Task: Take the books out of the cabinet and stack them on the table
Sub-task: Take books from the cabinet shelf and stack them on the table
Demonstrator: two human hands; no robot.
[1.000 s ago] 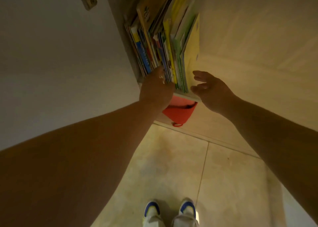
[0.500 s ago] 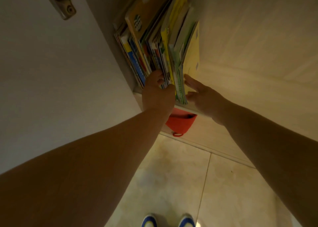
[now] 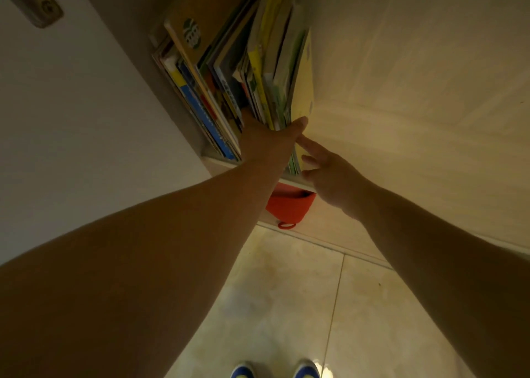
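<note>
Several thin, colourful books (image 3: 226, 71) stand upright on a cabinet shelf (image 3: 215, 162), leaning against each other. My left hand (image 3: 266, 145) reaches into the row: its fingers are hidden between the books and its thumb stretches across the spines of the right-hand bundle to the yellow book (image 3: 304, 91) at the end. My right hand (image 3: 334, 177) is beside it, fingers straight, fingertips touching the lower edge of the yellow book. No table is in view.
A red bag (image 3: 289, 205) with a small loop sits on the shelf below. A pale wooden panel (image 3: 415, 114) runs along the right, a white door with a metal fitting (image 3: 38, 7) along the left. Tiled floor (image 3: 286, 291) and my blue shoes (image 3: 243, 371) lie below.
My left hand has pushed deeper between the books and its thumb has spread over the right-hand bundle. My right hand has dropped slightly, with its fingers still at the yellow book.
</note>
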